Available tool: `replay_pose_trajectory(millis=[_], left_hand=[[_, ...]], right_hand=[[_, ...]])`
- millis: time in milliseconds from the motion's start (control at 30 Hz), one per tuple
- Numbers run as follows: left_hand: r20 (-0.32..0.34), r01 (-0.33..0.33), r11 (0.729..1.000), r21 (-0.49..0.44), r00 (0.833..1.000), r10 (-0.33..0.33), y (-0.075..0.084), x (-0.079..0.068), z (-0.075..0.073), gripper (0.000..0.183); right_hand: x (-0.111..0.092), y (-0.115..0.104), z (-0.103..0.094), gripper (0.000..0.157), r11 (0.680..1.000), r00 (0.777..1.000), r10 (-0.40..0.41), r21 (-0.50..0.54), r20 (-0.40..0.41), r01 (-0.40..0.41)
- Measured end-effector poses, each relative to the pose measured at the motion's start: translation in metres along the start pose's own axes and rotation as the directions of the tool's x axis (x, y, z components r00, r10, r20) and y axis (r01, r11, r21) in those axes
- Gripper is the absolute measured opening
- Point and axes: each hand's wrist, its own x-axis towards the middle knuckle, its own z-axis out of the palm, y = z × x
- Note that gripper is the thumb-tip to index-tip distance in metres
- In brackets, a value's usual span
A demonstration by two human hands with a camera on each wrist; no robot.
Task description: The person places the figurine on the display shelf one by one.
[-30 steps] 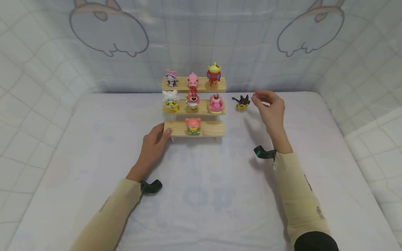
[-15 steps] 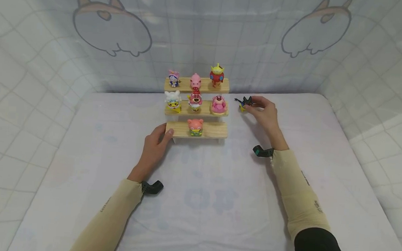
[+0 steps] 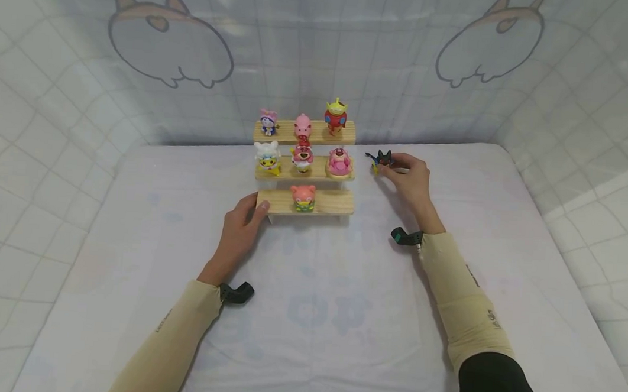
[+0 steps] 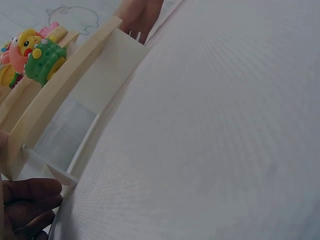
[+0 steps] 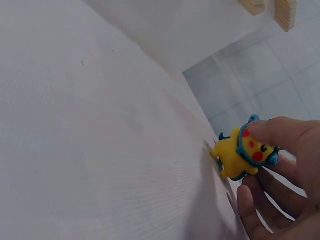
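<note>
My left hand (image 3: 240,225) holds the left end of a three-tier wooden display stand (image 3: 335,202), thumb on the lowest board. In the left wrist view, its other fingers (image 4: 32,190) lie beside the stand's white leg. Right of the stand, my right hand (image 3: 413,180) pinches a small yellow figurine (image 5: 230,155) with red cheeks and a blue hood. Its dark pointed ears show in the head view. The figurine is at or just above the cloth; I cannot tell whether it touches. A pink figurine (image 3: 304,198) in green sits on the lowest board.
On the middle board are a white-hatted yellow figurine (image 3: 268,158), a red-hatted one (image 3: 302,158) and a pink bear (image 3: 339,163). The top board bears a pink-eared figurine (image 3: 268,122), a pink pig (image 3: 303,126) and a yellow-headed red figurine (image 3: 336,117). A curtain (image 3: 311,54) hangs behind.
My right hand has moved left and slightly down from beside the yellow figurine and now pinches it. My left hand has stayed at the stand's end.
</note>
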Motion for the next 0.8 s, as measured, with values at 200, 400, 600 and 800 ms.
replay_pose_trajectory(millis=[200,400,600,800], left_hand=[[0.002,0.006,1.000,-0.005,1.000,-0.006,0.001,-0.001,0.000,0.061],[0.010,0.009,1.000,-0.007,1.000,-0.009,-0.001,-0.002,0.001,0.063],[-0.003,-0.015,1.000,-0.006,1.000,0.015,-0.001,-0.002,0.000,0.060],[-0.001,-0.013,1.000,-0.010,1.000,0.013,-0.002,0.000,0.000,0.060]], right_hand=[[-0.005,-0.002,-0.001,0.035,1.000,0.999,-0.017,0.016,-0.032,0.018],[-0.013,-0.013,-0.009,0.035,0.998,0.997,-0.071,-0.002,-0.041,0.071],[-0.026,-0.023,-0.017,0.035,0.998,0.997,-0.056,0.010,-0.050,0.057],[-0.050,-0.031,-0.026,0.033,0.999,0.999,-0.029,0.036,-0.020,0.029]])
